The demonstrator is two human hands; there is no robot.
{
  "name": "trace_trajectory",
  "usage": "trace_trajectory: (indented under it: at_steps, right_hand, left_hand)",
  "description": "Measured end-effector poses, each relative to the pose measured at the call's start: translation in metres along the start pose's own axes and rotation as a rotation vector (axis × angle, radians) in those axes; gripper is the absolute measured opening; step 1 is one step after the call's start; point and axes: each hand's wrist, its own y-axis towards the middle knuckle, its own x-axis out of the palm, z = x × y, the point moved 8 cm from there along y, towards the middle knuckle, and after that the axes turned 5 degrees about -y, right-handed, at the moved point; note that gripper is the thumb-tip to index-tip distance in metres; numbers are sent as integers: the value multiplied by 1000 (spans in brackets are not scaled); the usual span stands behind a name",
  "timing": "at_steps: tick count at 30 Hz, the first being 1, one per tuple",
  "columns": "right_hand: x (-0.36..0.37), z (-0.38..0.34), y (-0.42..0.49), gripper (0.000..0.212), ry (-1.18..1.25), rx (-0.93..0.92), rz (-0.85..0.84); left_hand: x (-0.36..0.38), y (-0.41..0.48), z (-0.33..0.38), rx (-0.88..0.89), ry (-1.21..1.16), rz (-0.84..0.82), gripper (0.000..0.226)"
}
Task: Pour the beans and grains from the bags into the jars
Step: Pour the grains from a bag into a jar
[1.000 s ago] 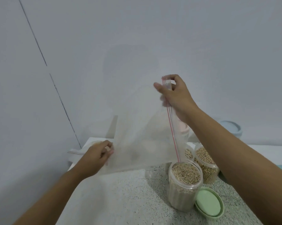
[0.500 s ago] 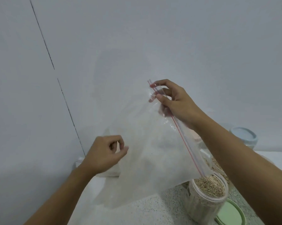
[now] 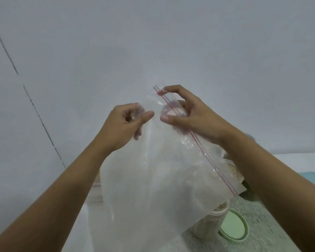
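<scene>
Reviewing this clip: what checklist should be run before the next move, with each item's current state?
1. Left hand grips clear plastic zip bag: ok.
2. Right hand pinches bag at its red zip strip: ok.
3. Bag emptied, no grains visible inside: ok.
4. Clear plastic jar of grain upright, uncapped: ok.
5. Jar's fill level, bag covers it: cannot tell.
6. Round green lid on speckled counter beside jar: ok.

The bag [image 3: 153,179], pinched by left hand [image 3: 122,126] and right hand [image 3: 195,117], hangs over the jar [image 3: 215,221], blocking its mouth; the green lid [image 3: 233,228] lies just right of it. Air above the hands is open; speckled counter [image 3: 265,220] shows beyond the lid.
</scene>
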Motion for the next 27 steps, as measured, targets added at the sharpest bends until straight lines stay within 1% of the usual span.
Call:
trace_trajectory:
  at_steps: [2,4,6,7,8,9,13,15,17,19,24,27]
  right_hand:
    - [-9,16,-18,70,-32,81,-86]
    - [-13,36,-35,88,-29,147,-156]
    - [-25,53,-53,101,-37,201,-231]
    - [-32,59,-63,103,-54,224,-267]
    - [-40,65,-71,101,-68,246,-292]
    - [-52,69,-81,94,-65,267,-301]
    - [-104,89,-108,48,24,325,-261]
    - [-129,101,-121,36,86,329,-276]
    - [-156,115,-135,33,143,327,-260]
    - [-178,133,-147,35,231,338,-209]
    - [-218,161,-169,37,515,361,-14]
    - [-239,166,-173,31,581,335,142]
  left_hand:
    - [12,2,2,-26,-36,54,37]
    - [22,2,1,-52,-49,80,38]
    - [34,5,3,-77,-84,96,40]
    - [40,7,4,-94,-113,111,40]
    - [44,7,6,-103,-135,130,41]
    - [51,9,11,-109,-148,153,41]
    - [74,11,31,-112,-140,233,36]
    - [89,10,39,-116,-146,243,31]
    - [108,7,48,-125,-163,249,24]
    - [125,1,54,-145,-177,267,22]
    - [157,-7,66,-158,-213,310,20]
    - [172,-7,70,-184,-234,299,19]
